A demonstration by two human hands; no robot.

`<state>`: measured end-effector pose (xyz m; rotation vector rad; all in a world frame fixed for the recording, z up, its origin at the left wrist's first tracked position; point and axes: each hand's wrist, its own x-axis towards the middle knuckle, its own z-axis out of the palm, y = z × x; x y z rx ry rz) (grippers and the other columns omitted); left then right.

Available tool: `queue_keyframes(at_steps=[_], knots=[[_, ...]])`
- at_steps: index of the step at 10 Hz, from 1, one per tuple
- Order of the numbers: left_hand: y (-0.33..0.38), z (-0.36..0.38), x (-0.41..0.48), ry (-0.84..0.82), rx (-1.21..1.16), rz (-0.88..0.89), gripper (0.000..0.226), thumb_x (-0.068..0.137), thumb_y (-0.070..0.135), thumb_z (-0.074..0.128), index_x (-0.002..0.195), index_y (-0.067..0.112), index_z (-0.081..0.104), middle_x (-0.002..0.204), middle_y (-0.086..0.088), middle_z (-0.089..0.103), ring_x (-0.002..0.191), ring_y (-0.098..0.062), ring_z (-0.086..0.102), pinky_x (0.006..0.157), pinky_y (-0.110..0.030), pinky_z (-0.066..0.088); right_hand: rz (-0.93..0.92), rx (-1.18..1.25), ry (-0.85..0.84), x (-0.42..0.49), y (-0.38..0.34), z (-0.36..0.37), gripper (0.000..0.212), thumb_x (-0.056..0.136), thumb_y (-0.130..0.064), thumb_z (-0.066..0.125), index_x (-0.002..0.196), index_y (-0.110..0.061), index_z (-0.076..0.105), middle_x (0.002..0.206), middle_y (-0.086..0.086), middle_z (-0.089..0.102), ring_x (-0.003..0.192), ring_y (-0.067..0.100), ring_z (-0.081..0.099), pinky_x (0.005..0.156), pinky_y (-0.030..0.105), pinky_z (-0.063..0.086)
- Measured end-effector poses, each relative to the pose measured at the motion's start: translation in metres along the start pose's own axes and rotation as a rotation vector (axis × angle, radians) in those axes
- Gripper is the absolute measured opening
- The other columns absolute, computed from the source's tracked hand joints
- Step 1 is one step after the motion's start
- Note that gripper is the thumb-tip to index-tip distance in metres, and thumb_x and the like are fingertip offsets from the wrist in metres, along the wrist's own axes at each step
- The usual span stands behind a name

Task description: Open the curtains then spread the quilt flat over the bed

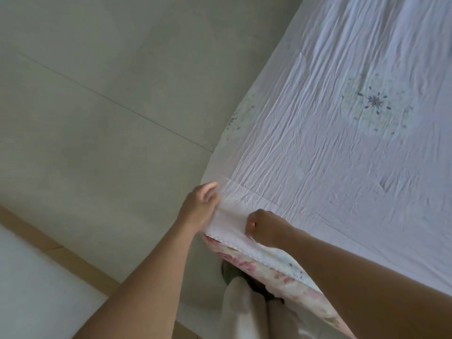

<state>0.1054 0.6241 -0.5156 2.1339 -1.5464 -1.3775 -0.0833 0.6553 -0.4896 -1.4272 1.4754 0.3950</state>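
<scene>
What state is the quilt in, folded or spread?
Spread: the quilt covers the bed, creased; left hand and right hand hold its near corner.

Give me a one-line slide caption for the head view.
The left hand and right hand grip the white quilt at its corner, floral bedding beneath.

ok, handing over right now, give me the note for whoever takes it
Left hand: on the quilt's corner fold; its palm side is hidden, so the grip is unclear.
Right hand: fist curled round the quilt's edge, beside the left.
Quilt: white, lies across the visible part of the bed, wrinkled. The near corner is bunched between the hands, and the bed's floral edge shows below it.
Done: quilt mostly spread.
Left: pull this corner out, lay it down and smooth the wrinkles.
Curtains: not in view, so check them.
</scene>
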Motion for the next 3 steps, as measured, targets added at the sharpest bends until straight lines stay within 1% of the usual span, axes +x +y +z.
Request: queue_keyframes(at_steps=[1, 2, 3], knots=[[0.024, 0.001, -0.01, -0.191, 0.356, -0.173, 0.046, 0.091, 0.042, 0.047, 0.132, 0.023, 0.055, 0.142, -0.001, 0.051, 0.125, -0.022, 0.051, 0.098, -0.027, 0.038, -0.009, 0.151, 0.049, -0.02, 0.004, -0.013, 0.021, 0.091, -0.013, 0.043, 0.089, -0.003, 0.062, 0.085, 0.008, 0.064, 0.075, 0.024, 0.061, 0.069, 0.034, 0.051], [0.049, -0.012, -0.025, -0.133, 0.769, -0.289, 0.053, 0.091, 0.047, 0.044, 0.133, 0.017, 0.051, 0.138, -0.007, 0.054, 0.123, -0.029, 0.054, 0.097, -0.035, 0.042, 0.042, 0.321, 0.079, -0.051, 0.023, -0.028, 0.021, 0.089, -0.011, 0.043, 0.087, -0.001, 0.061, 0.075, 0.007, 0.062, 0.06, 0.017, 0.055, 0.054, 0.025, 0.044], [0.079, -0.017, -0.042, -0.099, 0.626, -0.212, 0.045, 0.091, 0.045, 0.046, 0.123, 0.016, 0.058, 0.126, -0.007, 0.062, 0.114, -0.028, 0.059, 0.092, -0.033, 0.045, 0.094, 0.356, 0.116, -0.082, 0.044, -0.042, 0.015, 0.09, -0.012, 0.045, 0.084, -0.009, 0.058, 0.074, 0.006, 0.06, 0.057, 0.016, 0.053, 0.055, 0.026, 0.044]])
